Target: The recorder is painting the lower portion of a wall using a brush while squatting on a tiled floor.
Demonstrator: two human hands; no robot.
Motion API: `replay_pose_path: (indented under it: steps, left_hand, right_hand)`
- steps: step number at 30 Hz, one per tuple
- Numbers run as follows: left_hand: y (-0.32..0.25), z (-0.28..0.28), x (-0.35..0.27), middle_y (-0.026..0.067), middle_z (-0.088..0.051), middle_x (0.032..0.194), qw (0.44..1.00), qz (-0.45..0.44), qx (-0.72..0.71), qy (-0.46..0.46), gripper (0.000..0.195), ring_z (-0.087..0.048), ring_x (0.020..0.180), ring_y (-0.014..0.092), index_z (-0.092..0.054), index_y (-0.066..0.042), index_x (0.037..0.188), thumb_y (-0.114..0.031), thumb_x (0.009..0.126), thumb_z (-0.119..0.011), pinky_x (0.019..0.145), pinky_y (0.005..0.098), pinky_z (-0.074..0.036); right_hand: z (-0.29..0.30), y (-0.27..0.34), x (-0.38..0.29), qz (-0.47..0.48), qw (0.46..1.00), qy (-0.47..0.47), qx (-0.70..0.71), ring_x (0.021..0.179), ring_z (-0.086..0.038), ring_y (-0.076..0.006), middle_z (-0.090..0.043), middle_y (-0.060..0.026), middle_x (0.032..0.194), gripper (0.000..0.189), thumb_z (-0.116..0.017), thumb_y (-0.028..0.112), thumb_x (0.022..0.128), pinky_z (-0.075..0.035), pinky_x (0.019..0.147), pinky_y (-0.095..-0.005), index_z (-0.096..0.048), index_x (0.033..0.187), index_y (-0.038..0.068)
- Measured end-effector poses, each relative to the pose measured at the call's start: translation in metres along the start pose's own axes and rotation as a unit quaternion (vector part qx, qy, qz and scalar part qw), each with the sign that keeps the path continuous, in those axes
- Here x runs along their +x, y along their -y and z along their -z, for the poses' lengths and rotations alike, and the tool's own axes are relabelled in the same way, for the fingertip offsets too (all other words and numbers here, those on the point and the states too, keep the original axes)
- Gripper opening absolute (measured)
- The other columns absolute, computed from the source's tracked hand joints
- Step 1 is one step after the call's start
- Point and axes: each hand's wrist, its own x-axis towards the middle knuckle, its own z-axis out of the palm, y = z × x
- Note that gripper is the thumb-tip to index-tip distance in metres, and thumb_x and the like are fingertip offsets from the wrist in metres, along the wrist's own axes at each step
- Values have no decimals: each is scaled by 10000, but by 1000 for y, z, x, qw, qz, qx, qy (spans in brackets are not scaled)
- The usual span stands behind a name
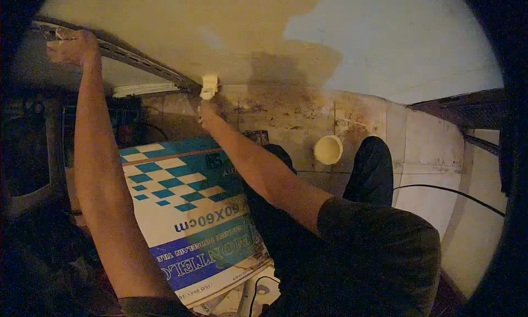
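Observation:
At the upper left, my left hand (76, 46) is closed around a dark slotted metal strip (140, 61) that runs along the edge of a pale wall panel. My right hand (209, 112) grips what looks like a paintbrush (210, 86), its pale head against the lower part of the wall (264, 32). Yellowish-tan coating covers the wall's left and middle, meeting a whiter area (392, 40) along an uneven border. My right forearm's shadow side and the dim light hide the tool's handle. A round, pale cup or tub (328, 150) stands on the floor beyond my knees.
A large printed tile carton (165, 205) bearing writing stands beneath my arms. Stained floor tiles (288, 123) border the wall. A black cable (447, 189) crosses at the right, and a dark chair-like frame (53, 152) is at the left. My knee (369, 168) is near the cup.

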Motion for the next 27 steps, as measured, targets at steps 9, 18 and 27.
replay_pose_path:
  steps: [9, 18, 27]
  left_hand:
    - [1, 3, 3, 367, -452, 1051, 999, -34, 31, 5, 634, -435, 978, 496, -401, 211, 1092, -393, 912, -334, 869, 555, -335]
    - [-28, 17, -4, 410, -382, 1157, 995, 76, -7, 63, 691, -371, 1102, 526, -330, 212, 1192, -423, 926, -274, 955, 565, -291]
    - [-16, 13, 0, 394, -400, 1150, 999, 6, 9, 43, 691, -396, 1057, 503, -360, 210, 1146, -437, 913, -289, 931, 545, -311]
  right_hand:
    - [20, -2, 23, 48, 995, -50, -67, 632, -541, -253, -564, -98, 655, 277, -509, 301, 878, -414, 560, -384, -567, 843, 32]
    - [-33, 23, -32, 315, 859, -224, -337, 673, -575, -312, -579, -155, 674, 285, -512, 294, 867, -431, 590, -424, -581, 833, 19]
    - [-49, 36, -85, 405, 840, -137, -334, 704, -553, -434, -560, -253, 680, 292, -456, 243, 865, -405, 622, -500, -558, 762, -10]
